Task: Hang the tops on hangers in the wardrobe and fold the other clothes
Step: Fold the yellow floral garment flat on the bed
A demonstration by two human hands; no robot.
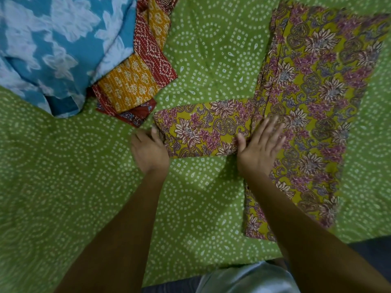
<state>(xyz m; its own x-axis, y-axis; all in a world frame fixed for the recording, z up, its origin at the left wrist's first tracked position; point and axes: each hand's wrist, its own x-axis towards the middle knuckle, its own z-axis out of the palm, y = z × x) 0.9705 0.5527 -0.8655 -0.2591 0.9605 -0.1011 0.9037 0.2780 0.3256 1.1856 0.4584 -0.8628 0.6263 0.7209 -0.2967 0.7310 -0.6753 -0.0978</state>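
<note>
A mustard-yellow top with purple and white flowers (313, 98) lies flat on the green bed sheet (84, 187), its body running down the right side. One sleeve (203, 127) sticks out to the left. My left hand (150, 151) grips the sleeve's cuff end with curled fingers. With its fingers spread straight, my right hand (260, 149) presses flat where the sleeve meets the body.
An orange and red patterned garment (135, 81) lies at the upper left, partly under a blue and white floral cloth (59, 45). Pale shiny fabric (243, 280) shows at the bottom edge, with dark floor on both sides of it.
</note>
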